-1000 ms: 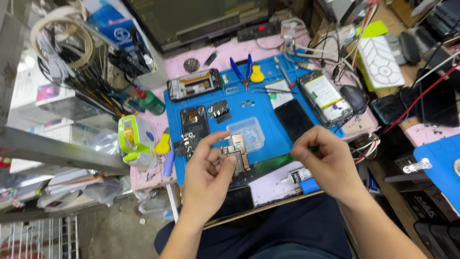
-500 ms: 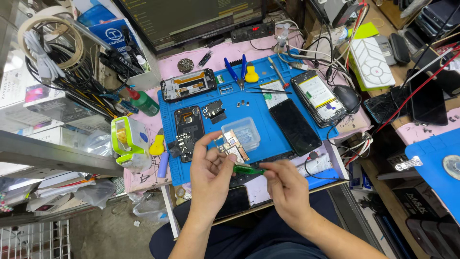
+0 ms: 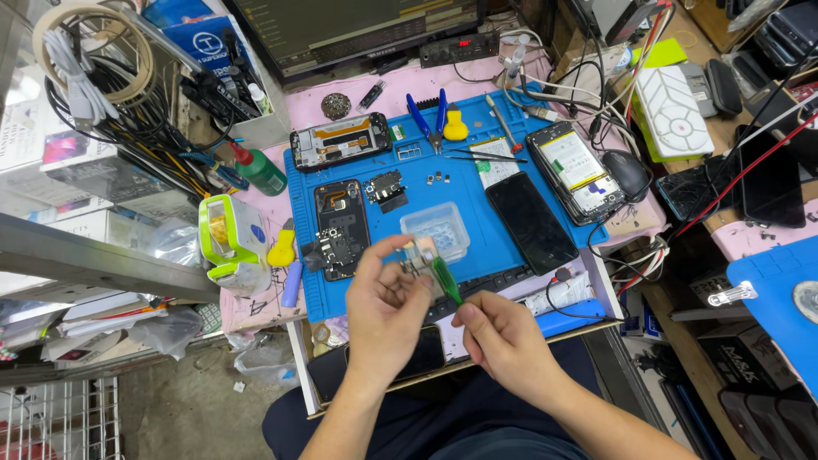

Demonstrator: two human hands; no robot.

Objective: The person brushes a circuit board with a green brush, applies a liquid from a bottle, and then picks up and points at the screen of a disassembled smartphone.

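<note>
Head view, looking down on a cluttered repair tabletop (image 3: pixel 358 111) covered by a blue work mat (image 3: pixel 503 226). Left hand (image 3: pixel 385 302) is raised above the mat's near edge, its fingers (image 3: pixel 400 247) pinched on a small metallic phone component (image 3: pixel 419 255); thumb and forefinger grip its left side. Right hand (image 3: pixel 503 334) sits just beside it, to the right and lower, fingers clenched around a green-handled tool (image 3: pixel 446 281). The tool's upper end meets the component; whether the tip is seated in it cannot be told.

On the mat directly beyond the hands: a small clear plastic tray (image 3: pixel 436 230), lying flat. Left of it, an opened phone body (image 3: pixel 341 228) with exposed boards, upright along the mat. A second opened frame (image 3: pixel 341 140) lies crosswise at the mat's far left corner. Right of the tray, a black phone (image 3: pixel 532 223) lies screen-up, tilted; beyond that, a phone with exposed battery (image 3: pixel 574 170). Blue-handled pliers (image 3: pixel 426 115) and a yellow pry tool (image 3: pixel 456 126) rest at the mat's far edge, tweezers (image 3: pixel 477 155) just beside them. A green bottle (image 3: pixel 258 170) stands off the mat to the left, near a lime-green and white dispenser (image 3: pixel 230 238). A computer mouse (image 3: pixel 630 175) sits right of the battery phone.
</note>
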